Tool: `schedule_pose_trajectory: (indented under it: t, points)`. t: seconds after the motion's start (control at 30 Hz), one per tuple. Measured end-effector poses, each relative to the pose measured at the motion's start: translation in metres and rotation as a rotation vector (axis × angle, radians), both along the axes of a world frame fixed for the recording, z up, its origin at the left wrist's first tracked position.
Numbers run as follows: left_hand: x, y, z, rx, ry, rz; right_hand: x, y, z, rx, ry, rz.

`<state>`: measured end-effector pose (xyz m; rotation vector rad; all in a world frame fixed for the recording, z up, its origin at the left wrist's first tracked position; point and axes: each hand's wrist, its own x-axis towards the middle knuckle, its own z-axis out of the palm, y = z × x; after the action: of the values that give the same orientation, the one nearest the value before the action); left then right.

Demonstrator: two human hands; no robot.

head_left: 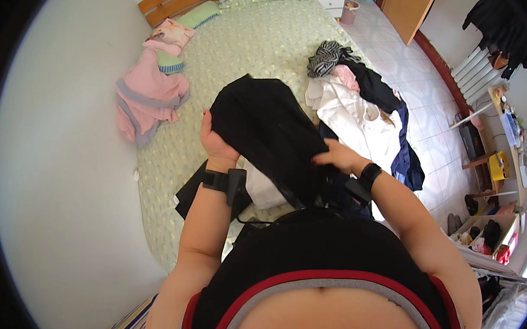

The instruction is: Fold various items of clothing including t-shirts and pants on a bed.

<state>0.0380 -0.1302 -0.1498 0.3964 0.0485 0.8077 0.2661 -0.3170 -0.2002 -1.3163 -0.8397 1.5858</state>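
Observation:
A black garment [267, 116] is stretched between my hands above the bed; its exact kind cannot be made out. On its left edge, my left hand [219, 146] holds it with the thumb outside and the other fingers hidden beneath the cloth. Pinching the opposite edge, my right hand [340, 156] has its fingers closed on the fabric. Below the garment, near my left wrist, a white cloth [262, 186] and a dark folded cloth [189, 193] show in part. Each wrist wears a black strap.
Heaped clothes, with white trousers [364, 119] and a striped cloth [329, 59], lie on the bed's right side. Pink clothing [149, 92] lies at the left on the green bedspread [242, 37]. A wall bounds the left; a radiator [474, 75] and shelf [510, 130] stand right.

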Motion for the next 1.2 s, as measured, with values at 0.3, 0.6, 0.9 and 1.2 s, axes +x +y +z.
schedule_pose_trajectory:
  t: [0.3,0.6,0.9,1.2]
  points:
    - [-0.042,-0.050,-0.083,-0.322,0.116,0.243,0.026,0.044,-0.037,0.046,0.411,-0.230]
    - [-0.097,-0.120,-0.239,-0.753,1.095,-0.030,0.041,0.023,-0.174,-0.460,-0.153,-0.079]
    - [-0.079,-0.098,-0.194,-0.409,1.050,0.112,0.094,-0.003,-0.157,-0.300,-0.198,-0.303]
    - [0.063,-0.080,-0.075,0.387,1.214,-0.053,0.195,-0.022,-0.116,0.132,-1.214,-0.704]
